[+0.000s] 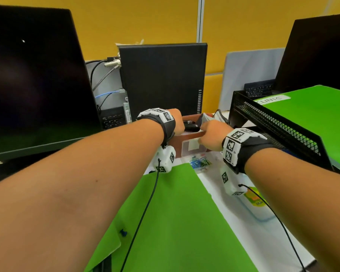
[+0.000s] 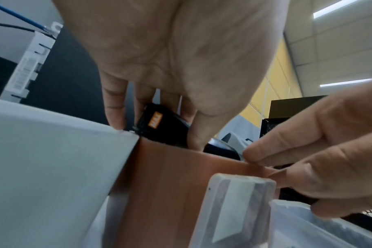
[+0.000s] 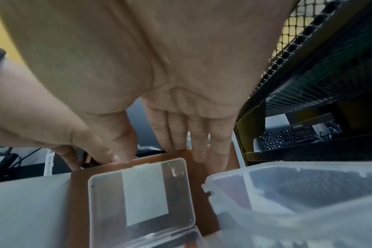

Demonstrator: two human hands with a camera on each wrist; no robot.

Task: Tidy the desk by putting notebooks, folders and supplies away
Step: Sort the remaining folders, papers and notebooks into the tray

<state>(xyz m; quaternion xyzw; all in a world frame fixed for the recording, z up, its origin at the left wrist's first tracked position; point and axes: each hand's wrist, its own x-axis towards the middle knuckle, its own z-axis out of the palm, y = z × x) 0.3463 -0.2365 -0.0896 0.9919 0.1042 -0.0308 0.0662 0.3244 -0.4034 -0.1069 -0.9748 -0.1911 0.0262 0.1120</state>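
Fingers (image 2: 115,107) hide stapler (image 2: 159,124) in brown box (image 2: 170,176).

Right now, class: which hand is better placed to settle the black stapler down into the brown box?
Left. The left hand already has fingers round the black stapler above the brown box; the right hand pinches the rim.

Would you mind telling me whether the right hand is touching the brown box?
Touching. The left wrist view shows the right hand pinching the brown box at its top rim, thumb and forefinger either side.
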